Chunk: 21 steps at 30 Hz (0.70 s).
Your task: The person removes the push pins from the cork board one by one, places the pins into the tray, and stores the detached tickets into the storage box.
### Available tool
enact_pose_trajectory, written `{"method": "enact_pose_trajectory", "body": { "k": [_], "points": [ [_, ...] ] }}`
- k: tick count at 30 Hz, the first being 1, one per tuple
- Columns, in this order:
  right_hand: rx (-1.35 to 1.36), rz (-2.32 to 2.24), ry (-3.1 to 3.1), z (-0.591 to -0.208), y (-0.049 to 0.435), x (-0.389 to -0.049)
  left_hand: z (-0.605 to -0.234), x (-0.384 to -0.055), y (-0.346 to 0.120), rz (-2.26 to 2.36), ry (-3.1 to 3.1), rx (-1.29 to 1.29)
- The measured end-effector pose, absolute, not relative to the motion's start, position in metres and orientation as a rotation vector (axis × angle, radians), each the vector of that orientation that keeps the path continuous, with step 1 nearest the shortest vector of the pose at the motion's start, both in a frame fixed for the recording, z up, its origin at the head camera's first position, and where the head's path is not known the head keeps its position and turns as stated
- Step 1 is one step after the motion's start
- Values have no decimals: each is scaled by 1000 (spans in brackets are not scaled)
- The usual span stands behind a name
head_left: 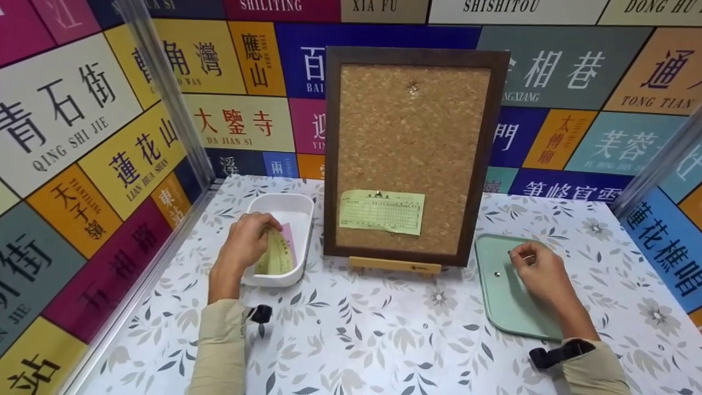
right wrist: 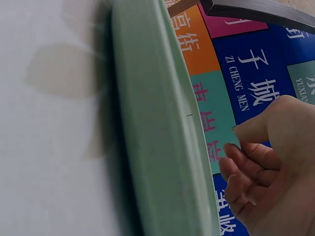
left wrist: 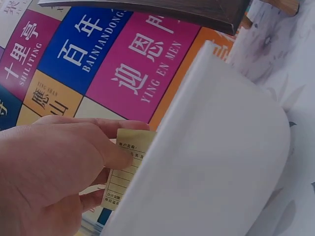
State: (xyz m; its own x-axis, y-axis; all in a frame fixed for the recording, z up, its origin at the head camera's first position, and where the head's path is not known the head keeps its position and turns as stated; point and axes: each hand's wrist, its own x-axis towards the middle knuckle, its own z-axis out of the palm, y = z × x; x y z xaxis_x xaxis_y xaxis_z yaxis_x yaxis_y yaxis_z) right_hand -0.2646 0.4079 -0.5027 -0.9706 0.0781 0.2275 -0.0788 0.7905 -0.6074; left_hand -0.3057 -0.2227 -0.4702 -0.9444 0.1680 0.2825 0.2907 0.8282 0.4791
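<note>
Leaf-patterned worktop (head_left: 384,329): the left hand (head_left: 248,241) pinches a paper slip (head_left: 278,258) in a white tub (head_left: 285,207). The right hand (head_left: 542,272) curls over a green tray (head_left: 507,307); its hold cannot be told.

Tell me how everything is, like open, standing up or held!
Corkboard: standing upright on a wooden stand.
Pinned slip: fixed low on the corkboard.
White bin: open, a pink slip inside.
Yellow-green slip: pinched by the left hand, partly inside the bin.
Green tray: lying flat on the table.
Small shiny thing: resting on the tray.
Right hand: curled above the tray; I can't tell if it's holding anything.
</note>
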Motion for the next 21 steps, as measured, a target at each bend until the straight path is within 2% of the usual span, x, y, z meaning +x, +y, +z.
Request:
{"method": "enact_pose_trajectory", "body": {
  "k": [21],
  "points": [
    [125, 741, -2927, -510, 414, -264, -473, -311, -215, -856, -2748, -369]
  ]
}}
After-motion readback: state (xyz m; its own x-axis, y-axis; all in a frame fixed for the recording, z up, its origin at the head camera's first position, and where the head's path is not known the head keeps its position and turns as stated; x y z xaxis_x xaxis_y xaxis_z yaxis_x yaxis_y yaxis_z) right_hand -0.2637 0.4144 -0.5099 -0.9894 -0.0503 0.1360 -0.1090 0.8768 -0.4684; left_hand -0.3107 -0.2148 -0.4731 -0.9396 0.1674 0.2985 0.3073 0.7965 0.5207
